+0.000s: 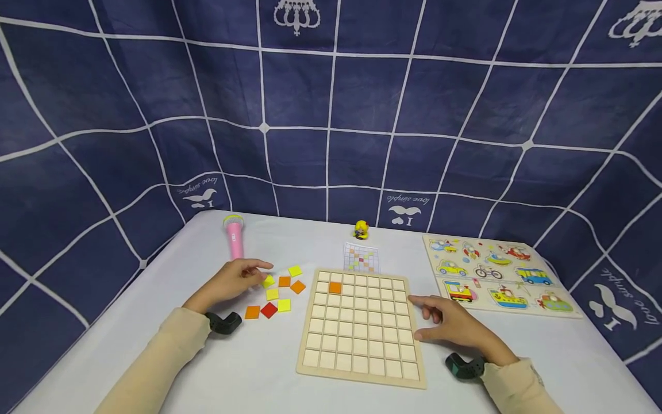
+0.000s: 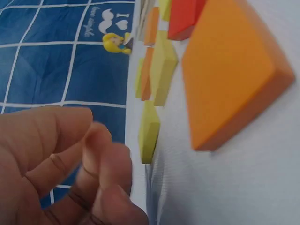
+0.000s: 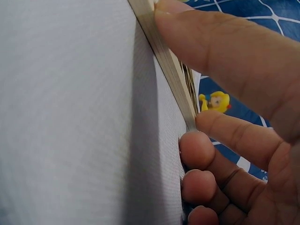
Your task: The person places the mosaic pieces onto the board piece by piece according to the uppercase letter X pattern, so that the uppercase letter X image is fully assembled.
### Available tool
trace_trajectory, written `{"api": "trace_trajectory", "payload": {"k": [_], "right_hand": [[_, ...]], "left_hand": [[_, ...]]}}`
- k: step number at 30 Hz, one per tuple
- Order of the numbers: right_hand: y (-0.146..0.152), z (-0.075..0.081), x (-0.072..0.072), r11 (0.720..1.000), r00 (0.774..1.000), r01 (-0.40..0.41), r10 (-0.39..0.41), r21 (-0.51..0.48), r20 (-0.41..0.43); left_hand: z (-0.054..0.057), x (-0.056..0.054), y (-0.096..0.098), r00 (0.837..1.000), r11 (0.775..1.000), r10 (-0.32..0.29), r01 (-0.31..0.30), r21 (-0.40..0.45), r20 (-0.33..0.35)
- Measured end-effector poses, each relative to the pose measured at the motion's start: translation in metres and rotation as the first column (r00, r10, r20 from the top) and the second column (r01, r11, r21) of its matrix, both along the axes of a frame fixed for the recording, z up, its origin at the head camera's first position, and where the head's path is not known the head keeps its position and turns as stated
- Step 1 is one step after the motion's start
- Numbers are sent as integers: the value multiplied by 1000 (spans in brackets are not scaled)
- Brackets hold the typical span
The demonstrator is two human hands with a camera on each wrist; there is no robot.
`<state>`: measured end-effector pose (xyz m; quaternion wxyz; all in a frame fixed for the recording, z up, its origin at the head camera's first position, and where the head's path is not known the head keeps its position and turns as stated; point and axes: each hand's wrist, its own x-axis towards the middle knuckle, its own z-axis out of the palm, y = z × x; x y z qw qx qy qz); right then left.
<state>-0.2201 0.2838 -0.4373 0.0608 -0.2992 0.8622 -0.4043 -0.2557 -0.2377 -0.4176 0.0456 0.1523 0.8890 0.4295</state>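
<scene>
Beige sleeves [image 1: 150, 368] nearest, head view: left hand [image 1: 233, 280] at yellow tile [image 1: 268, 282], left of wooden grid board [image 1: 361, 378]; right hand [image 1: 452, 322] at board's right edge. Left wrist: fingers loosely bent, nothing pinched. Tile looks light, stiff, slickish, not fragile; best hold: opposite edges. Right wrist: thumb and forefinger apart, touching board edge, not clamped.

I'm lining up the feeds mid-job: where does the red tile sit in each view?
Head: the red tile lies left of the wooden board, between an orange tile and a yellow tile.
Left wrist: at the top edge, right of centre, cut off by the frame, beside a large-looking orange tile.
Right wrist: not in it.
Shared landmark: the yellow-haired figurine, visible in all three.
</scene>
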Motion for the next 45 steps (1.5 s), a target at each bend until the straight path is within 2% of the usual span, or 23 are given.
{"api": "trace_trajectory", "payload": {"k": [5,9,12,19,25,28,31,36,38,42,43,45], "right_hand": [[2,-4,-3,999,997,-33,32,-21,-64],[1,-3,-4,1000,998,-28,27,-14,-50],[0,-2,-2,1000,1000,-13,13,-9,-13],[6,-10,-4,997,993,-60,56,-47,-100],[0,0,1,1000,1000,-7,7,-13,-13],[-1,2,2,1000,1000,-5,5,-9,-8],[6,-10,-5,1000,999,-17,16,-14,-46],[27,-51,-27,1000,996,-12,9,-27,-87],[22,-43,-23,1000,999,4,-5,-15,-51],[5,-11,-5,1000,1000,9,-9,12,-10],[2,-6,-3,1000,1000,-8,8,2,-21],[3,-8,-4,1000,999,-15,14,-6,-37]], "left_hand": [[-3,2,2,999,991,40,-44,-127,-33],[-4,3,5,998,982,46,-53,-182,-41],[-4,3,7,999,977,45,-49,-205,-26],[-2,5,10,999,974,26,-30,-222,-23],[-2,5,9,999,976,33,-33,-216,-3],[-1,4,9,999,971,43,-41,-234,6],[0,4,10,999,964,49,-48,-261,-5],[3,6,11,997,954,54,-65,-292,-46],[5,7,11,996,952,53,-73,-298,-75],[10,7,10,988,947,62,-103,-304,-144],[11,6,10,985,946,63,-111,-305,-163],[13,6,10,980,944,67,-123,-305,-190]]}}
